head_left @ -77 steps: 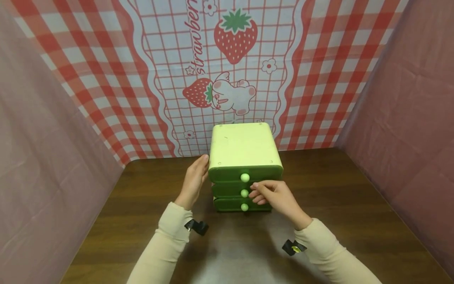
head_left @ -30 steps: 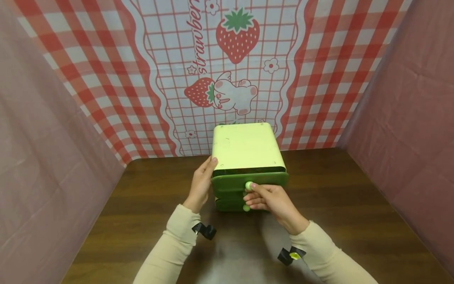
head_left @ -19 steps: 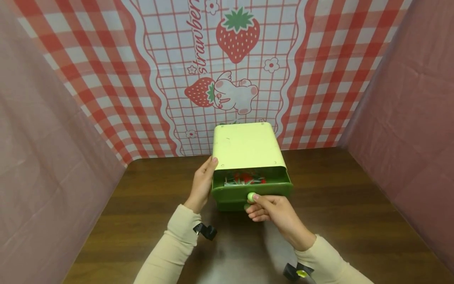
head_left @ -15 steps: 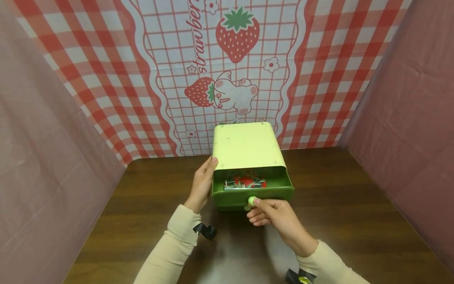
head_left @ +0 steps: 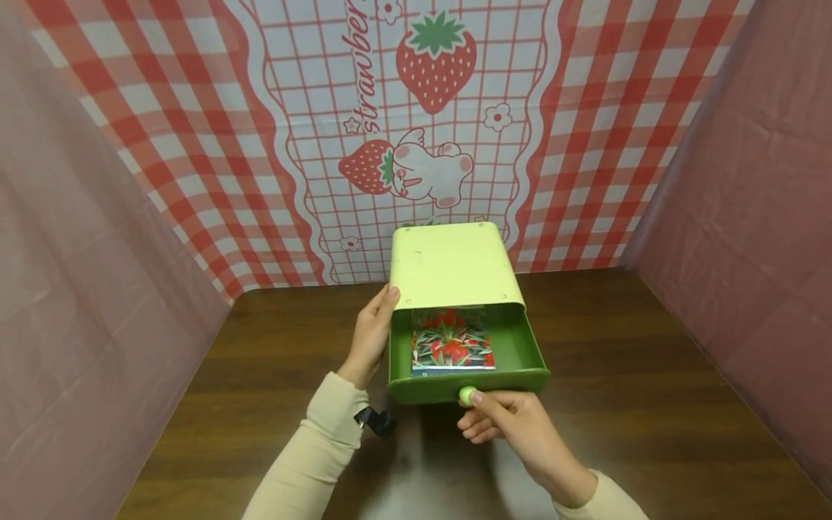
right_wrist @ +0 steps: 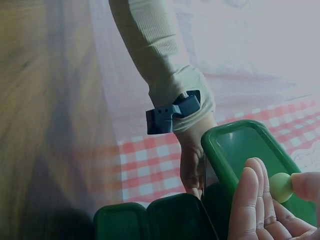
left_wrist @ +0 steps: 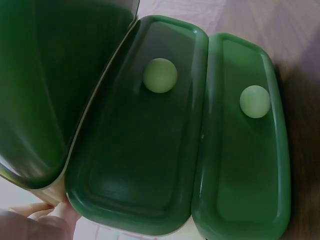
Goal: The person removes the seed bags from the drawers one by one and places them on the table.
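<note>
A small drawer cabinet with a pale yellow-green top (head_left: 455,263) stands on the table near the back. Its green top drawer (head_left: 516,347) is pulled well out. Inside lies a flat rectangular item printed with red flowers and green leaves (head_left: 451,343); its rear end is under the cabinet top. My right hand (head_left: 513,426) pinches the top drawer's round light-green knob (right_wrist: 281,187) between thumb and fingers. Against the cabinet's left side rests my left hand (head_left: 370,336), fingers fairly straight. Two lower drawers (left_wrist: 140,135) are closed, each with a round knob (left_wrist: 255,101).
The brown wooden table (head_left: 260,390) surrounds the cabinet. Behind it hangs a red-and-white checked cloth (head_left: 585,144) with strawberry prints. Pink curtains (head_left: 734,253) close off both sides. Black wrist mounts (head_left: 375,421) sit at the cuffs.
My right hand took hold of the top knob and drew the drawer out toward me, exposing the flower-printed item. The left hand came to the cabinet's side and has stayed there.
</note>
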Motion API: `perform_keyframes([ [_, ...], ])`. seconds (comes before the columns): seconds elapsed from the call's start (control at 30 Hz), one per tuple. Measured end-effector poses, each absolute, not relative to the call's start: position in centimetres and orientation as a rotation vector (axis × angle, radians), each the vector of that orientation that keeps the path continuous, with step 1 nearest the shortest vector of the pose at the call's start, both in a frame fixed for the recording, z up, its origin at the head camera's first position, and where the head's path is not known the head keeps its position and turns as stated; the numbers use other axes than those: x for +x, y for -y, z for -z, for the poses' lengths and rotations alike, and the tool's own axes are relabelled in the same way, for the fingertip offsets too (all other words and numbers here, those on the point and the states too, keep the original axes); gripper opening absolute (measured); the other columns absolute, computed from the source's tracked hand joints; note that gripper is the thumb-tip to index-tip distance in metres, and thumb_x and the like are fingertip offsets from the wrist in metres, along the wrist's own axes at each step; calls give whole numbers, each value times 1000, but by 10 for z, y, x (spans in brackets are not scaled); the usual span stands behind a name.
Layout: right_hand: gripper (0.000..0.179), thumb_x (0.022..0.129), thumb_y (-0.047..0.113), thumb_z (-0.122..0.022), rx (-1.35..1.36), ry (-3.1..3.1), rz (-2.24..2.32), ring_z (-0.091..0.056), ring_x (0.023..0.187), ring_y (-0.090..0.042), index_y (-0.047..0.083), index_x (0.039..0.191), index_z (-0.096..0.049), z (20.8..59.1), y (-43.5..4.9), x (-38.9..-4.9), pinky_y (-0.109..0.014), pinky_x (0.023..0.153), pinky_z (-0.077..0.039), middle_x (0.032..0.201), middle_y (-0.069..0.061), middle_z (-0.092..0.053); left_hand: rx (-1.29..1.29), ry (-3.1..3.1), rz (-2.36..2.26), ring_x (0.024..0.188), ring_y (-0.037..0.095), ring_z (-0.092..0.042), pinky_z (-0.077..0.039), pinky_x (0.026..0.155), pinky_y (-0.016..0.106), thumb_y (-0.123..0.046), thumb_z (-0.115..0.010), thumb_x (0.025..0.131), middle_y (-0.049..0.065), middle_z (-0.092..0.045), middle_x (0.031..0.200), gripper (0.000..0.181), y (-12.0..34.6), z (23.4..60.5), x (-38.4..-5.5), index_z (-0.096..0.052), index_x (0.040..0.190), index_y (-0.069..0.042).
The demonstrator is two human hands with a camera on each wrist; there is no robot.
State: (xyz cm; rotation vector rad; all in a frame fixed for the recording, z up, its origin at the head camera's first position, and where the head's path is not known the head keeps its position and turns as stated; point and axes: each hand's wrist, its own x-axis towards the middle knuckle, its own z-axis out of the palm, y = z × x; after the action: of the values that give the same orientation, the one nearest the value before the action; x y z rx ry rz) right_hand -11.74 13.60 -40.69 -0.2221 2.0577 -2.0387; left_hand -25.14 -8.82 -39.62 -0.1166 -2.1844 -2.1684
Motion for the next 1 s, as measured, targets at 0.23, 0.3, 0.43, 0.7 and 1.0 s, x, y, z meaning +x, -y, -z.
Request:
perform_keyframes([
  [0.23, 41, 101, 21, -56, -298, -2046, 2029, -72, 72, -15, -18, 107, -65, 416, -139, -107, -34, 69, -62, 80, -1, -75, -111, 2234, 2134, 148, 28, -26, -23, 123, 43, -37, -46, 104, 11, -33, 158, 59, 89, 393, -251, -34, 151, -3],
  [0.3, 41, 100, 21, -56, -305, -2042, 2027, -72, 72, -14, -18, 107, -64, 419, -139, -106, -34, 70, -62, 80, -1, -75, -108, 2226, 2133, 148, 27, -27, -23, 123, 43, -39, -47, 103, 10, -33, 158, 60, 89, 394, -251, -35, 151, -4],
  [0.43, 40, 100, 19, -56, -305, -2045, 2026, -72, 73, -14, -19, 107, -63, 424, -139, -104, -34, 70, -62, 81, 0, -75, -116, 2198, 2143, 148, 25, -27, -22, 123, 43, -45, -49, 101, 7, -34, 158, 63, 88, 398, -251, -36, 151, -7],
  [0.7, 40, 100, 18, -56, -327, -2055, 2030, -72, 72, -13, -21, 107, -62, 427, -139, -104, -33, 70, -62, 80, 1, -75, -113, 2181, 2132, 148, 25, -29, -23, 123, 44, -50, -51, 99, 6, -37, 157, 67, 88, 400, -251, -39, 150, -9],
  [1.0, 42, 101, 19, -54, -343, -2060, 1994, -72, 72, -12, -22, 109, -61, 426, -141, -104, -34, 68, -62, 82, -7, -75, -118, 2166, 2142, 148, 25, -29, -24, 123, 43, -48, -51, 100, 7, -37, 157, 65, 88, 400, -251, -39, 150, -7],
])
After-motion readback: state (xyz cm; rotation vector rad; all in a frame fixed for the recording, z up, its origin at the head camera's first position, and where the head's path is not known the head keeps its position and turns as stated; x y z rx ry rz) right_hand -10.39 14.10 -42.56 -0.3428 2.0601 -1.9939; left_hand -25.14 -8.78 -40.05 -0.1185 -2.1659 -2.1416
